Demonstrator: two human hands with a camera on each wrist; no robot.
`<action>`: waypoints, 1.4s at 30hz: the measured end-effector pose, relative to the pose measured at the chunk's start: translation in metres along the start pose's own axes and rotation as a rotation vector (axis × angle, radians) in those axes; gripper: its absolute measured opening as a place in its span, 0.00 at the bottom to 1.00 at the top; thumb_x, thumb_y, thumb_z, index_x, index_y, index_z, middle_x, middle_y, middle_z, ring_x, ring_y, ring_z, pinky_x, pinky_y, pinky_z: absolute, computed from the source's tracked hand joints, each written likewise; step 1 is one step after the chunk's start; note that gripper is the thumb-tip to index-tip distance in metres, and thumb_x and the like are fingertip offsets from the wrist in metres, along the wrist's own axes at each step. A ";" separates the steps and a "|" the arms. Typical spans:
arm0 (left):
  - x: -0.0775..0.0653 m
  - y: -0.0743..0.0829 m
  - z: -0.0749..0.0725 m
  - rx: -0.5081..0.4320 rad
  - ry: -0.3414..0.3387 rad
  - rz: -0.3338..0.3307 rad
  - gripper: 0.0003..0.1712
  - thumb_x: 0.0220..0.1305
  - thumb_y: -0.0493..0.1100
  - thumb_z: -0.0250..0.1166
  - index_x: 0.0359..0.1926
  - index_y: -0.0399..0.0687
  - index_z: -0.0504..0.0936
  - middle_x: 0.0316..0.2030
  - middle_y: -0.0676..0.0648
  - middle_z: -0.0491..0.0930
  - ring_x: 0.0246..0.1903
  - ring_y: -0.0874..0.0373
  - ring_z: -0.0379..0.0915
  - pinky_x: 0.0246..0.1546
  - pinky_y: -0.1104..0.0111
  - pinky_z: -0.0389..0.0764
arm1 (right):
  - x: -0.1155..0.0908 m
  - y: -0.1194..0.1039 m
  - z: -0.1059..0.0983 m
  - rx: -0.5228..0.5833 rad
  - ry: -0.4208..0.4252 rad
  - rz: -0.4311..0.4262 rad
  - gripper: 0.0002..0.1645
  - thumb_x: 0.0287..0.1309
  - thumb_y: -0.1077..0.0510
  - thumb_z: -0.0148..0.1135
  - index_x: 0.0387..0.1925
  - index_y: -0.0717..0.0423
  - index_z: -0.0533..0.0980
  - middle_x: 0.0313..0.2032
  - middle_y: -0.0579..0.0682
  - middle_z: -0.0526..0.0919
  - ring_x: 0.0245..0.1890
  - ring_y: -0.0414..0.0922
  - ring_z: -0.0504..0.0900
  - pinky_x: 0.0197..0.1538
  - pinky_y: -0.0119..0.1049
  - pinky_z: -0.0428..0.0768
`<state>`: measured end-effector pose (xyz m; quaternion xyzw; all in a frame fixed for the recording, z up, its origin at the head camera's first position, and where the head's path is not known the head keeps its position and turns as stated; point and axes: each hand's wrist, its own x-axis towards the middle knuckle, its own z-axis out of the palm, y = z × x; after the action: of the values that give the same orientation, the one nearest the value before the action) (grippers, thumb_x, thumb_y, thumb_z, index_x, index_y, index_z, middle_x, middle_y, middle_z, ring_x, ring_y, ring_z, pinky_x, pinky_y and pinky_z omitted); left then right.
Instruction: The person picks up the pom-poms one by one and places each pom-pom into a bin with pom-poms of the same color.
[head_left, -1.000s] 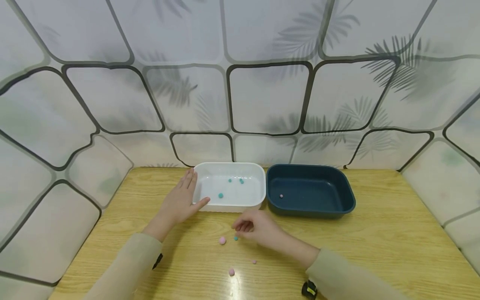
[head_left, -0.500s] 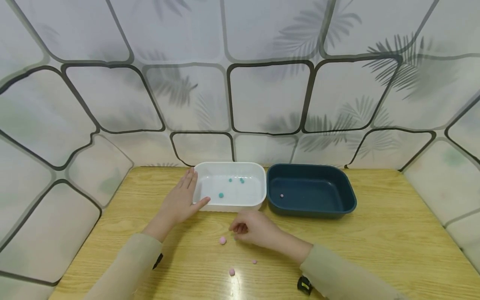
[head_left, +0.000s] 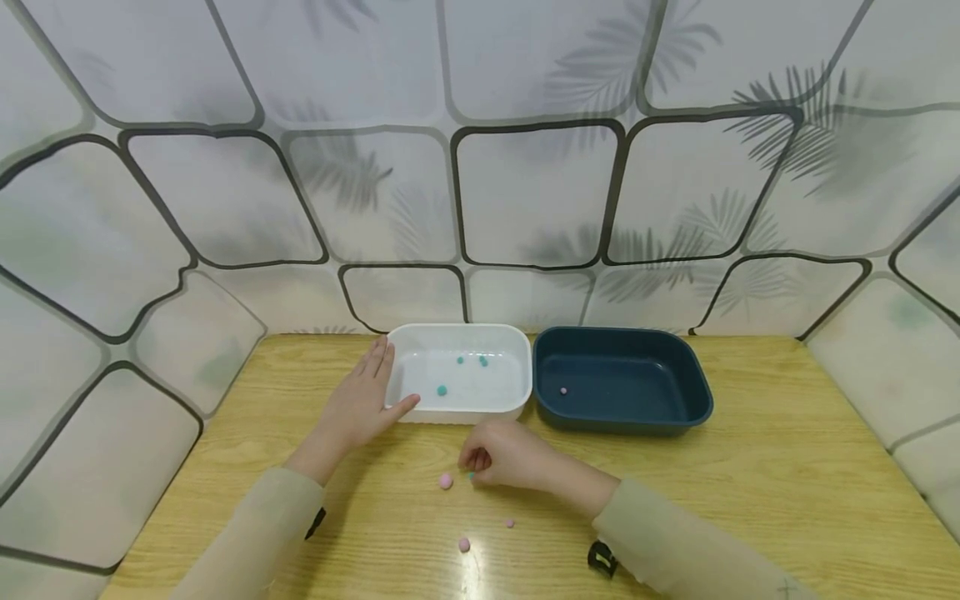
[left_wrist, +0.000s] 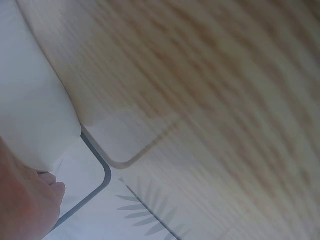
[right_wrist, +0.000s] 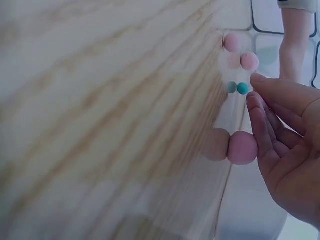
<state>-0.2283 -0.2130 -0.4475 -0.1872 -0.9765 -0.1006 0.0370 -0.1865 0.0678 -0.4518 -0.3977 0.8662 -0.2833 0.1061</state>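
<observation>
My left hand (head_left: 362, 398) rests with straight fingers along the left side of the white tub (head_left: 450, 416), its thumb over the front rim. In the left wrist view part of that hand (left_wrist: 27, 205) shows beside the white wall. My right hand (head_left: 513, 454) is low over the table in front of the tubs. Its thumb and fingertips are right at a small teal ball (right_wrist: 243, 88), which sits on the tabletop with its reflection touching it. Pink balls (head_left: 446, 481) (right_wrist: 243, 147) lie close by. Several teal balls (head_left: 442, 391) are inside the white tub.
A dark blue tub (head_left: 622, 423) stands against the white one's right side, with one small pink ball (head_left: 564, 391) inside. Two more pink balls, a larger one (head_left: 464, 544) and a tiny one (head_left: 510, 523), lie nearer the front. A patterned wall (head_left: 536, 200) rises behind the table.
My right hand has shifted slightly left, its fingers coming down around the teal ball, and its forearm has swung left. My left hand and the tubs have stayed in place.
</observation>
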 end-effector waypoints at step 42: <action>0.001 0.000 0.000 0.009 -0.028 -0.014 0.59 0.76 0.68 0.56 0.82 0.25 0.46 0.84 0.29 0.42 0.84 0.35 0.41 0.84 0.45 0.55 | -0.006 -0.005 -0.018 0.176 0.141 -0.011 0.06 0.59 0.69 0.75 0.38 0.60 0.90 0.36 0.50 0.91 0.33 0.32 0.84 0.39 0.22 0.84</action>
<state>-0.2296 -0.2125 -0.4478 -0.1815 -0.9786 -0.0936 0.0235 -0.1863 0.0771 -0.4347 -0.3704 0.8411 -0.3863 0.0778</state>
